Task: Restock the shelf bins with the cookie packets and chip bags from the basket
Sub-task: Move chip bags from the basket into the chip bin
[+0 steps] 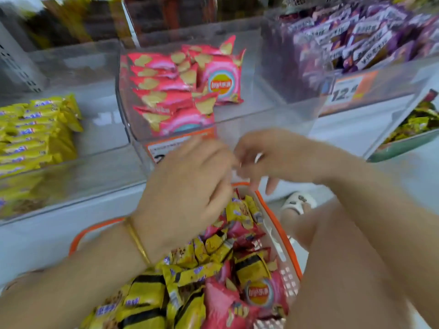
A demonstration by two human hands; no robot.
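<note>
The fingers [271, 186] of left hand [185, 193] and right hand [268, 157] meet, blurred; any grip I cannot tell. Below them the orange-rimmed plastic basket [285, 236] holds yellow cookie packets [251, 267] and pink chip bags [223, 302], before clear shelf bins [261, 122].

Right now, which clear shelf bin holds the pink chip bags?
The middle bin holds the pink chip bags. The left bin holds yellow packets; the right bin, purple packets.

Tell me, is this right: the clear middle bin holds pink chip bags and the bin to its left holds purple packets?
No. The head view shows yellow packets in the left bin, not purple ones; the pink chip bags part is correct.
</note>
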